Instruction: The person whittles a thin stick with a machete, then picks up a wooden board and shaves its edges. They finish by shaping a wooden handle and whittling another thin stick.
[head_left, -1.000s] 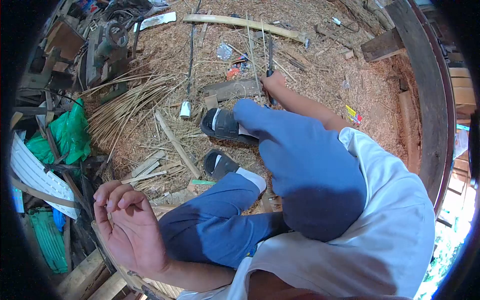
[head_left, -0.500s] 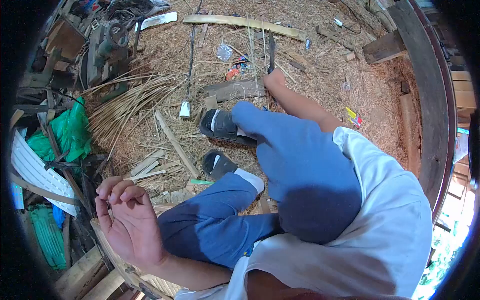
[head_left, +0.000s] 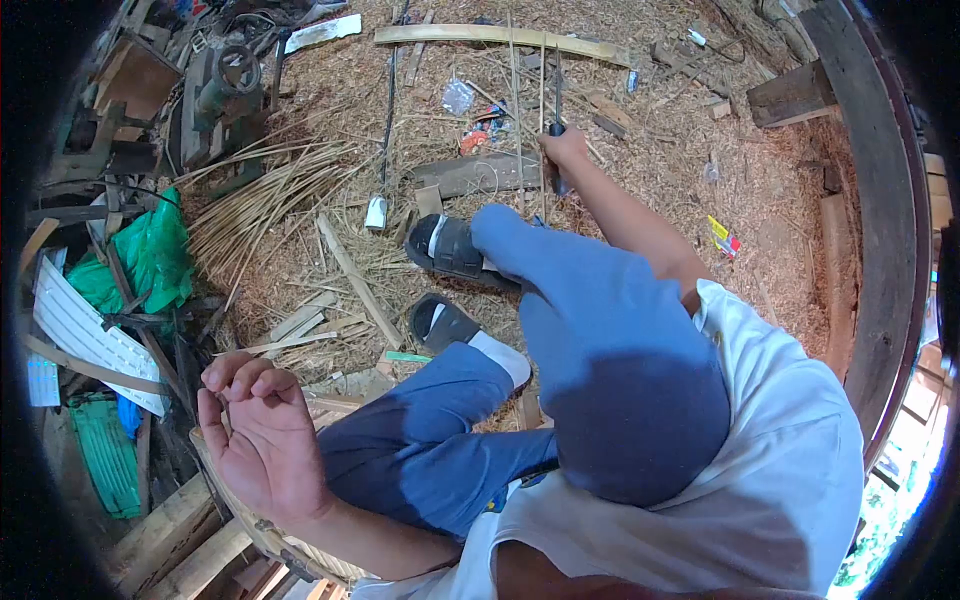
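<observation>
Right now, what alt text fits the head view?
A person's right hand grips a long, dark-handled tool, while the left hand, half-curled, appears empty. Thin strips lie in a loose bundle on the debris-strewn ground.

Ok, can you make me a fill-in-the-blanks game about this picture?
1. The left hand has ____ in its grip.
2. The slim dark tool is in the grip of the ____.
3. The big crumpled plastic on the picture's left is ____.

Missing words: nothing; right hand; green.
</observation>
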